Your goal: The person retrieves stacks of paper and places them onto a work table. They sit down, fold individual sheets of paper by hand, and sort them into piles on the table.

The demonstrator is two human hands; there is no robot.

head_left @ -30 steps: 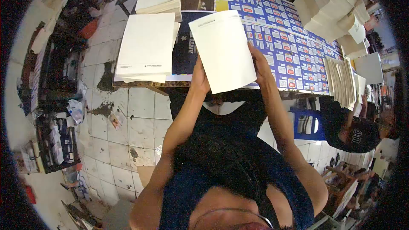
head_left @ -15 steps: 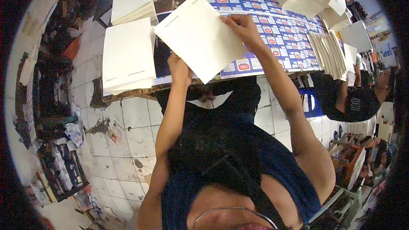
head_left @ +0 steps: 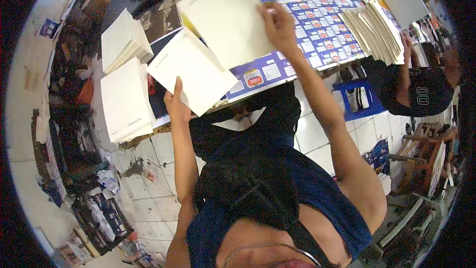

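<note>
My left hand (head_left: 177, 103) is closed on the lower edge of a cream sheet of paper (head_left: 193, 74), thumb on top and fingers beneath; how many sheets lie there I cannot tell. Above it and overlapping its upper corner is a larger-looking cream sheet (head_left: 225, 20), tilted and slightly blurred. My right hand (head_left: 280, 27) pinches that one at its right edge. To the left of my left hand lies a stack of cream printed sheets (head_left: 126, 101), small text near its bottom edge. Behind it stands another cream stack (head_left: 125, 42).
Blue printed sheets with red labels (head_left: 317, 30) cover the table. A fanned pile of folded paper (head_left: 373, 32) lies at the right, with more paper beyond. A person in a black top (head_left: 421, 87) sits at the right near a blue stool (head_left: 354, 97).
The single paper between my hands now shows as two separate pieces. My right hand has moved up with one; my left has moved left and down with the other. The view has shifted.
</note>
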